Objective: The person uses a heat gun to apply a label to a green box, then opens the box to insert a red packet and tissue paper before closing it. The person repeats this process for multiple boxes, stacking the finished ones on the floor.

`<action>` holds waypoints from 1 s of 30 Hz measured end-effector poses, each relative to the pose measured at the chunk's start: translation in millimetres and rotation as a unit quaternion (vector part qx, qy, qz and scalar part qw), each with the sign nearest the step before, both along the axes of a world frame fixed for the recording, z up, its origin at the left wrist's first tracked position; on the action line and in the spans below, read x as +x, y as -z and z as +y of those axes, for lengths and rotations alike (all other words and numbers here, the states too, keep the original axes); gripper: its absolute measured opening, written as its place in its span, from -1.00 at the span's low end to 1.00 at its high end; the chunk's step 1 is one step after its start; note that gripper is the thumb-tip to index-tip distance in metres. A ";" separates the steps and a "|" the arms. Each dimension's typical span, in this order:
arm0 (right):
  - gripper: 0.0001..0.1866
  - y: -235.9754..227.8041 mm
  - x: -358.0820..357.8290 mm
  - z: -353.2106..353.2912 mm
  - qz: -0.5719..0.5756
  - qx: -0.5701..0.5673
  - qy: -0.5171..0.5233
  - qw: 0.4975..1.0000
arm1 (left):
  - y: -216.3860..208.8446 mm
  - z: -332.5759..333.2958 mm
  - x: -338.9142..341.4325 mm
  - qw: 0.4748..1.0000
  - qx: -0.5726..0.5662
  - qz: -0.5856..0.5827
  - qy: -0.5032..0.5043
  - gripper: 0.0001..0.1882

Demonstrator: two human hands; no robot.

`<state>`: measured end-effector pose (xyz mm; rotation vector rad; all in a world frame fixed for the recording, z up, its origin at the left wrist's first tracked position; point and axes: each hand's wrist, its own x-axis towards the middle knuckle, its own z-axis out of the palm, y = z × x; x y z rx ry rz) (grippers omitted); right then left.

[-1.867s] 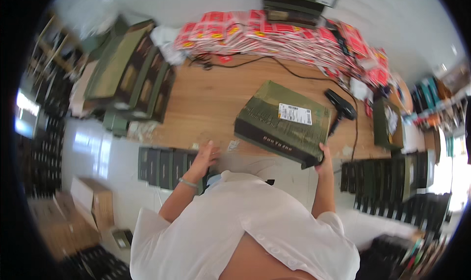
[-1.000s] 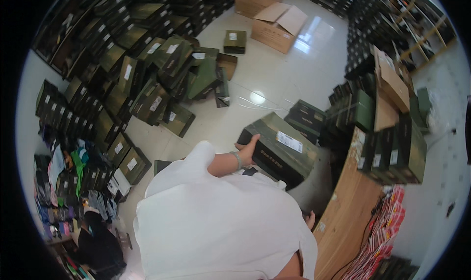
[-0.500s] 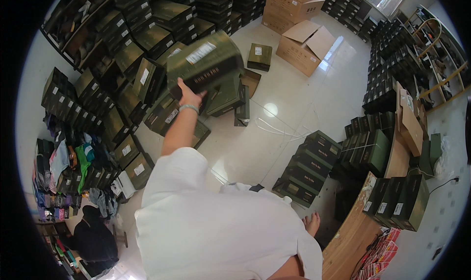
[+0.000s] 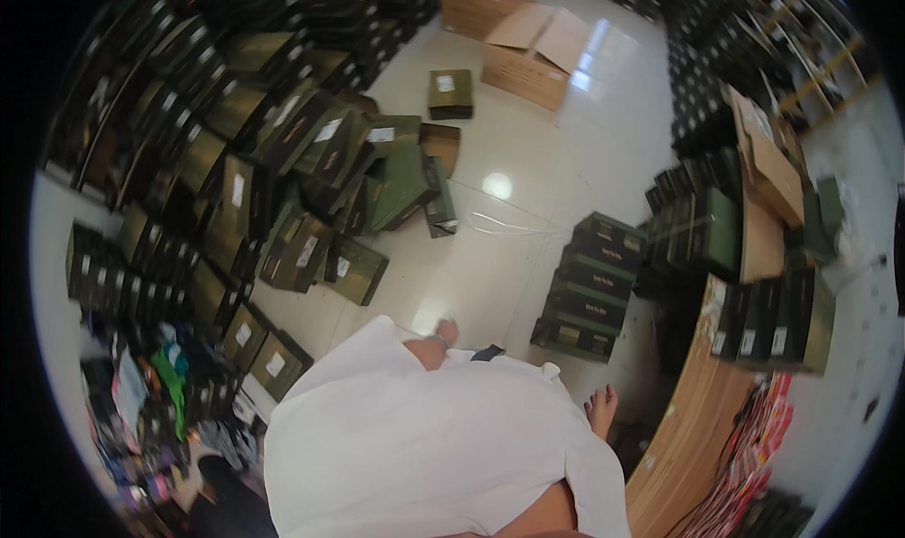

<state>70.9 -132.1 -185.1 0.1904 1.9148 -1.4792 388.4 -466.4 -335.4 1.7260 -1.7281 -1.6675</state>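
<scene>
My left hand [image 4: 445,333], with a band at its wrist, is close in front of my white shirt, over the floor. Motion smears its fingers, and no box shows in it. At my right side hangs my right hand [image 4: 600,410], empty, fingers somewhat apart, beside a stack of dark green shoeboxes [image 4: 589,291]. Ahead on the left lies a loose heap of similar boxes; a plain green box [image 4: 396,187] leans there at a tilt. A labelled green box [image 4: 358,269] lies at the heap's near edge, nearest my left hand.
An open cardboard carton [image 4: 523,72] and a single shoebox [image 4: 451,95] stand farther off on the tiled floor [image 4: 528,161]. White strapping [image 4: 514,225] lies mid-floor. A wooden counter [image 4: 683,415] bearing boxes [image 4: 773,321] runs along the right. Packed clothing [image 4: 170,378] sits left.
My left hand has let go of the large green shoebox it held over the heap and has drawn back toward my body. My view has shifted; my right hand stays at my side.
</scene>
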 end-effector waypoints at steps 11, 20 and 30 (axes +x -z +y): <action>-0.42 -30.6 115.2 59.3 0.091 0.164 0.168 0.968 | -22.2 -197.0 -18.5 0.957 0.064 -0.200 0.198 -0.60; -0.40 40.4 216.6 66.4 0.129 0.232 0.201 0.943 | 18.1 -158.9 20.5 0.832 -0.179 -0.205 0.484 -0.48; -0.39 13.0 249.8 90.7 0.081 0.209 0.336 0.915 | -0.1 -30.3 -67.9 0.685 -0.254 -0.212 0.649 -0.37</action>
